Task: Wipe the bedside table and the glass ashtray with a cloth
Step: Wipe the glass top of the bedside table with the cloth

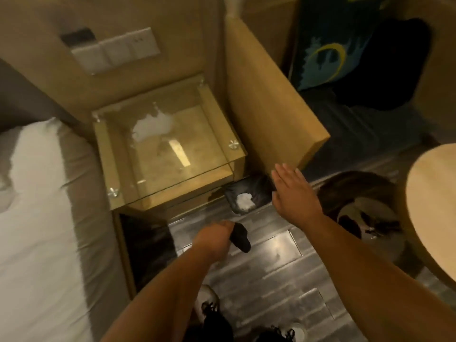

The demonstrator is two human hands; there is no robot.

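The bedside table [217, 159] is a wooden box with a glass top, standing between the bed and a wooden partition. Nothing stands on its glass top; I see only reflections there. No glass ashtray shows in this view. My left hand [214, 239] is closed around a dark cloth [240, 236], held low over the floor just in front of the table. My right hand [291, 193] is flat with fingers apart and holds nothing, hovering to the right of the table's front corner, above a small bin.
A small black-lined bin [246, 197] with white paper sits on the floor beside the table. The bed [37, 218] lies left. A wooden partition [269, 95] stands right of the table, with a round wooden table [434, 206] and a dark chair [357, 193] further right.
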